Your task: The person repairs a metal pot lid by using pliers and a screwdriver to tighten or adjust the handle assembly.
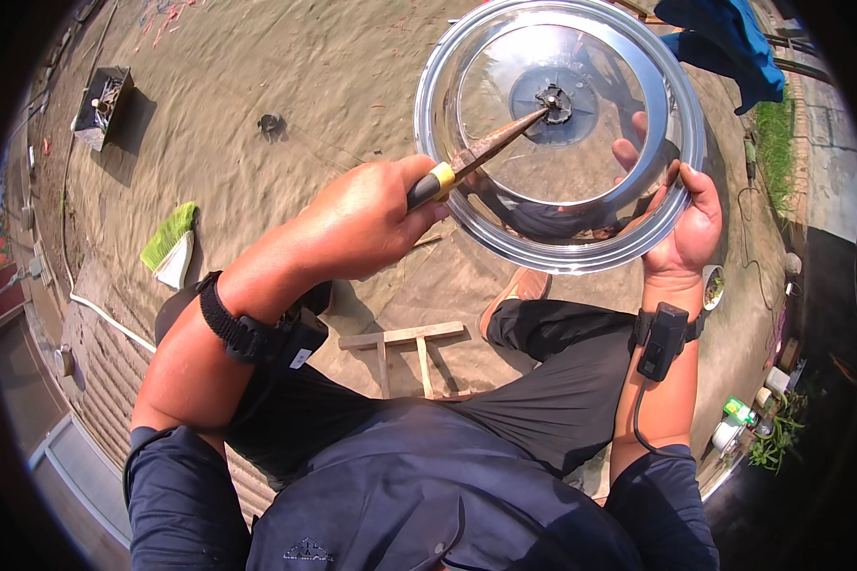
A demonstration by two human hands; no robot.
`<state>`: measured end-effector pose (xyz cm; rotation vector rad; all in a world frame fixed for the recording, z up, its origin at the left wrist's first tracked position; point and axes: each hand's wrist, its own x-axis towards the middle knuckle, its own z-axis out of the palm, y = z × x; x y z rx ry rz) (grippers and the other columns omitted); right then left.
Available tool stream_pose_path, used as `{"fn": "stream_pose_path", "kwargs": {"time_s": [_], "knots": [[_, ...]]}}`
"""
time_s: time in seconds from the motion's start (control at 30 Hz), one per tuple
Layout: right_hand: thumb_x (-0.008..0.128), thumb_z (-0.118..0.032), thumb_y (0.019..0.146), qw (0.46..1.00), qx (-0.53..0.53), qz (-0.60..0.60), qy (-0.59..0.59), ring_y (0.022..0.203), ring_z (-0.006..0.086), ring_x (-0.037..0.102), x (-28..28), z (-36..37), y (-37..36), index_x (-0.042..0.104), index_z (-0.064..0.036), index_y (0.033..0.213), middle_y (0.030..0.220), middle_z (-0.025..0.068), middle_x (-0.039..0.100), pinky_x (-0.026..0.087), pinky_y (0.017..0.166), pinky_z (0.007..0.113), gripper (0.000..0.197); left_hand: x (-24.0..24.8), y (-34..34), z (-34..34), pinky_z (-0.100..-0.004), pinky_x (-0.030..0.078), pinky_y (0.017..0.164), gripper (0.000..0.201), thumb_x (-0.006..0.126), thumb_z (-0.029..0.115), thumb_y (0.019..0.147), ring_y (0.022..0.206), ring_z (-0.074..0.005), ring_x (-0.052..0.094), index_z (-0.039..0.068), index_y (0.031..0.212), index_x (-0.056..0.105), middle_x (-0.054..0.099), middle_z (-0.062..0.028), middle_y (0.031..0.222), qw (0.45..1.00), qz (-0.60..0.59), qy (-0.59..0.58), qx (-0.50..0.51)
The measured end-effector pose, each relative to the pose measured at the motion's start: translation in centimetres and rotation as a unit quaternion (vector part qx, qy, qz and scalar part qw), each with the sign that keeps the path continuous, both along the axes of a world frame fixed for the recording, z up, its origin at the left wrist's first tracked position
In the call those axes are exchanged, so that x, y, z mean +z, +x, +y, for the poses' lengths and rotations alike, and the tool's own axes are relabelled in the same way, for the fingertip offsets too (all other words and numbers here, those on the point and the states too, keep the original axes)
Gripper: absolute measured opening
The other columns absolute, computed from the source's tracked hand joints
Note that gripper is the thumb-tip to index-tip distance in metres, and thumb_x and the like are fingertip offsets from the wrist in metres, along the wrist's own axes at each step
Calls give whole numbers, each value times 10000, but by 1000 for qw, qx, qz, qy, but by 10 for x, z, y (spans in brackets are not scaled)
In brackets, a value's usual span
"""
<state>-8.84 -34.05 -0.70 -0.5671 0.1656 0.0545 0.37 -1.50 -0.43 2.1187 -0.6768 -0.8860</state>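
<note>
My left hand (381, 211) is closed around the black and yellow handle of rusty long-nose pliers (493, 145). Their pointed tip touches or nearly touches the dark, ragged centre fitting (554, 103) of a round, clear pot lid (567, 176) with a shiny rim. Gripping the lid's right edge is my right hand (684, 228), its thumb on the near face and several fingers seen through the clear part behind it. The lid is held up, tilted toward me. Whether the plier jaws have hold of the fitting cannot be made out.
On the brown ground sheet, a metal box with scraps (103, 108) stands far left, with a green broom head (171, 246) nearer me. A wooden frame (402, 336) lies between my legs. Blue cloth (724, 48) hangs far right. Plants (779, 433) stand at right.
</note>
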Motion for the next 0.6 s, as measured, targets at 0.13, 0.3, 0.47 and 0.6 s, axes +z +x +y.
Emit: {"fn": "stream_pose_path", "kwargs": {"time_s": [0.13, 0.3, 0.47, 0.6], "knots": [[382, -235, 932, 999, -23, 19, 13, 1328, 472, 473, -2, -2, -1, 311, 81, 1519, 1560, 242, 365, 473, 1025, 630, 671, 1, -2, 0, -334, 487, 656, 169, 654, 135, 956, 710, -140, 583, 41, 1090, 611, 609, -40, 799, 994, 72, -80, 7], [386, -233, 932, 999, -37, 10, -3, 1318, 470, 485, -5, -2, -1, 307, 78, 1521, 1551, 237, 381, 470, 1008, 649, 671, 1, 1, 4, -268, 475, 627, 168, 643, 106, 970, 708, -81, 568, 23, 1107, 592, 592, 7, 827, 962, 246, -120, 15], [406, -201, 944, 997, -48, 15, -65, 1323, 462, 486, 2, -2, -2, 325, 42, 1527, 1564, 239, 358, 460, 1030, 651, 637, -1, -1, 6, -273, 486, 639, 197, 635, 132, 985, 718, -92, 583, 13, 1131, 580, 604, 5, 857, 959, 244, -139, 43], [384, -256, 938, 998, 6, -35, -52, 1305, 451, 501, 4, 3, -2, 294, 46, 1536, 1540, 233, 393, 479, 1022, 606, 676, -12, 1, 11, -288, 481, 639, 189, 637, 127, 976, 717, -94, 570, 19, 1123, 586, 611, 2, 846, 973, 214, -81, 28]]}}
